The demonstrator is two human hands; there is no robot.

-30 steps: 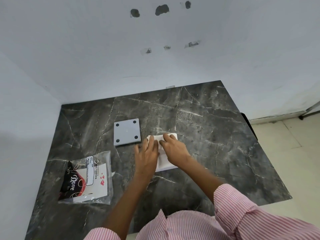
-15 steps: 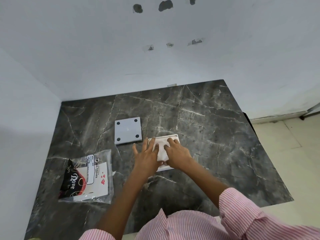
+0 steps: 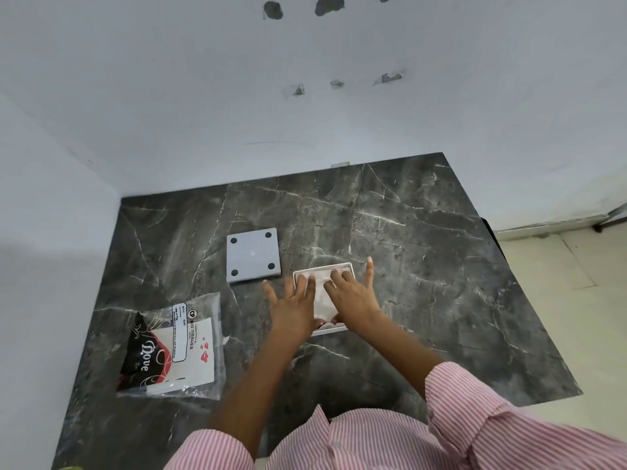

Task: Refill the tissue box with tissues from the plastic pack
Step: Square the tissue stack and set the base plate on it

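Observation:
A white square tissue box [image 3: 322,266] lies open on the dark marble table [image 3: 424,266], with white tissues [image 3: 320,295] inside it. My left hand [image 3: 293,308] and my right hand [image 3: 353,296] lie flat on the tissues, fingers spread, side by side. They cover most of the box; only its far rim and near edge show. The grey square lid [image 3: 253,255] with dark round feet lies just left of and behind the box. The clear plastic tissue pack [image 3: 173,347] with a red and black print lies further left, near the table's left side.
White walls close off the table at the back and the left. The table's right edge drops to a light tiled floor [image 3: 576,283]. My pink striped sleeves [image 3: 492,418] fill the bottom of the view.
The tissues now sit lower inside the box, whose rim shows around them. Both hands have flattened and spread their fingers over the tissues. The camera has shifted slightly.

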